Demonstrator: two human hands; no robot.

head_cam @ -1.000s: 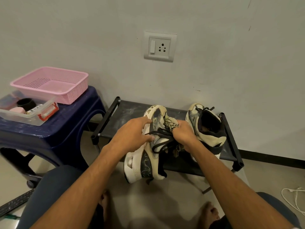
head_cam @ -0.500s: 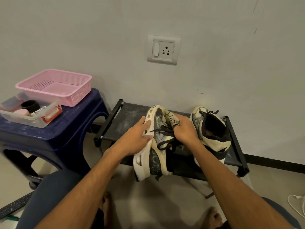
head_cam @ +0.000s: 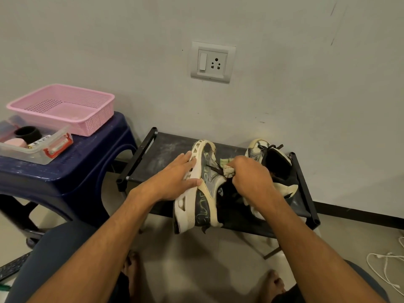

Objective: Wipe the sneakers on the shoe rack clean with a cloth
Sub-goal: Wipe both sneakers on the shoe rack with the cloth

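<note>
View from a seated person's own head, looking down along both bare forearms, which reach forward to a low black shoe rack (head_cam: 161, 154) standing against a pale wall. A tipped sneaker (head_cam: 205, 193), cream and dark grey with black laces, lies on its side at the front middle of the rack's shelf, its heel hanging over the front edge and its thick white sole turned to the left. The left hand (head_cam: 172, 182) lies flat against that sole, fingers straight and close together, thumb stretched along the sole lower down. The right hand (head_cam: 251, 178) is bunched round a small pale yellowish cloth (head_cam: 227, 166), pressing it onto the laces and upper of this shoe; only a crumpled bit of cloth shows past the knuckles. A second sneaker (head_cam: 273, 167), matching the first, stands upright on the right end of the shelf, just beside the right hand, its dark opening facing the viewer. Left of the rack is a dark blue plastic stool (head_cam: 65, 167) bearing a pink mesh basket (head_cam: 63, 106) and a clear plastic box (head_cam: 32, 147) with a red clip. A white switch and socket plate (head_cam: 212, 62) sits on the wall above the shoes, and a white cable (head_cam: 389, 265) lies on the floor at far right
</note>
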